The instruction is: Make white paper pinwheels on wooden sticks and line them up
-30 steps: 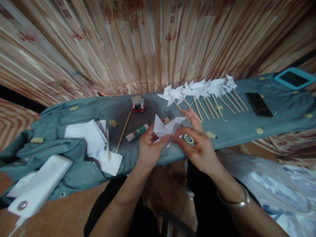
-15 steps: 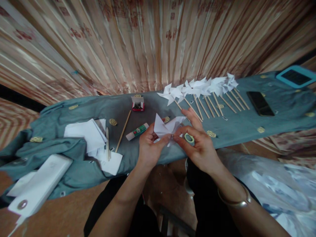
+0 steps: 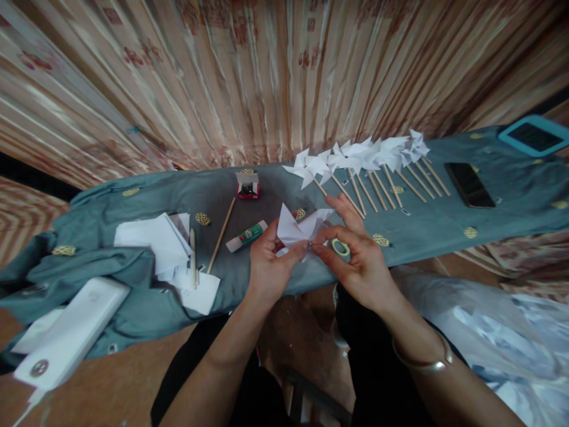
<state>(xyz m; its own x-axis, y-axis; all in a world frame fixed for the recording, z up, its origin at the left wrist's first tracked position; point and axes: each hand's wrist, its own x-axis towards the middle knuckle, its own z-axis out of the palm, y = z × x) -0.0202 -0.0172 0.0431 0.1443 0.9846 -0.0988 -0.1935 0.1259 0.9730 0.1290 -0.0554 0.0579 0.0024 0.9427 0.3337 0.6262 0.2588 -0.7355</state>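
My left hand is closed on a white paper pinwheel, its thumb pressed near the middle of the folded blades. The fingertips of my right hand pinch at that same middle; a tiny shiny thing seems to be between them, too small to name. Partly behind the right hand is a pale green ring, like a roll of tape. To the left lies a green and white glue stick, and beyond it a small open red box with dark bits inside.
Several finished pinwheels on sticks lie in a row along the back. Loose sticks and white paper sheets are at left, near a white power bank. A phone and a blue-framed tablet lie at right.
Both hands stay at the pinwheel, with hardly any visible movement of the fingers. The view has shifted very slightly.
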